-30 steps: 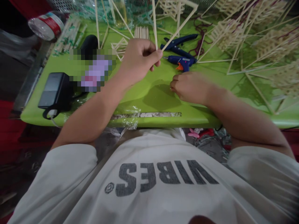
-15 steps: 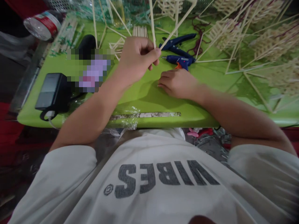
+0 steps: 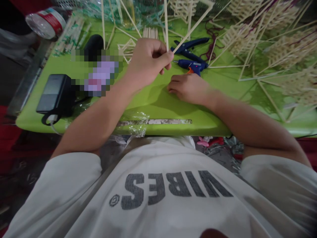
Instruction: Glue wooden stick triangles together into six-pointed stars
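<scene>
My left hand [image 3: 153, 61] is raised over the green table, thumb and fingers pinching thin wooden sticks [image 3: 189, 31] where two of them meet in a V. The sticks run up and away toward the far side. Lower and to the right, my right hand [image 3: 189, 86] rests on the table with its fingers curled; whatever may be in them is hidden. Just beyond it lies a blue hot glue gun [image 3: 194, 65] with an orange trigger, nozzle to the left and handle hidden by the hand. Dark blue cutters [image 3: 190, 46] lie behind the glue gun.
Stick frames with woven panels [image 3: 284, 46] crowd the right side. At the left are a black power bank [image 3: 53, 96] with a cable, a blurred-out purple item [image 3: 101, 76], a dark rounded object [image 3: 94, 47], bundled sticks [image 3: 70, 36] and a plastic bottle [image 3: 46, 23]. Dark red yarn [image 3: 210, 43] lies behind.
My left hand and its sticks have shifted slightly right in view, along with the objects at the back. My right hand stays in nearly the same place.
</scene>
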A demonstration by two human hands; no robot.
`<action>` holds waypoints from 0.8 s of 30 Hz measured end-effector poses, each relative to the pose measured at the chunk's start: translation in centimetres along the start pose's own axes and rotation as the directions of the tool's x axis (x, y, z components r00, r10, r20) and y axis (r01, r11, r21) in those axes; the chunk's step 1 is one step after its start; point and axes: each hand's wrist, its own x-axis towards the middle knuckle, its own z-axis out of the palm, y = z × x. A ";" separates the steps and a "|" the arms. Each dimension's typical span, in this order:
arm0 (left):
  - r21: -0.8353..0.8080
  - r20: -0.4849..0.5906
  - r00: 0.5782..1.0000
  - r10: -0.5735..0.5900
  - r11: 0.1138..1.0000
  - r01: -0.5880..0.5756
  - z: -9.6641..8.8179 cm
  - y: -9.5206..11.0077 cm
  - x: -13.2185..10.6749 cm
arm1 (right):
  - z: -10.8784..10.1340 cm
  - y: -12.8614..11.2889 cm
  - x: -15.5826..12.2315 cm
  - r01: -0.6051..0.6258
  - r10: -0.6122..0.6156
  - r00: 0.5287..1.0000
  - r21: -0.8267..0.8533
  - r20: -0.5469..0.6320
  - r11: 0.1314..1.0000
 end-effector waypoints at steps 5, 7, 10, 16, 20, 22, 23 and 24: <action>-0.010 -0.010 0.998 -0.063 0.998 0.063 0.0 -0.1 0.1 | -1.5 -0.1 -0.6 -0.050 0.056 0.989 -0.043 0.137 0.998; 0.011 -0.012 0.996 -0.086 0.996 0.086 0.1 -0.1 0.1 | -3.3 0.7 -1.7 -0.114 0.113 0.986 -0.001 0.122 0.994; 0.040 -0.008 0.992 -0.128 0.991 0.128 0.3 0.0 0.0 | -7.2 2.3 -4.6 -0.220 0.223 0.975 0.073 -0.022 0.973; 0.064 -0.023 0.985 -0.170 0.983 0.171 0.5 0.1 0.2 | -11.2 2.3 -12.9 -0.321 0.322 0.947 0.115 0.011 0.940; 0.110 0.018 0.972 -0.234 0.967 0.231 0.3 -0.1 1.1 | -7.9 0.3 -20.3 -0.418 0.384 0.890 0.102 0.245 0.903; 0.119 0.036 0.963 -0.268 0.958 0.262 0.0 -0.6 1.6 | -5.9 -0.3 -23.8 -0.404 0.341 0.886 0.163 0.315 0.900; 0.117 0.036 0.960 -0.278 0.955 0.273 -0.2 -1.0 1.9 | -5.1 -0.5 -25.2 -0.352 0.291 0.916 0.201 0.277 0.914; 0.116 0.028 0.958 -0.287 0.952 0.282 -0.3 -1.5 2.1 | -4.6 -0.5 -26.3 -0.304 0.262 0.942 0.203 0.209 0.931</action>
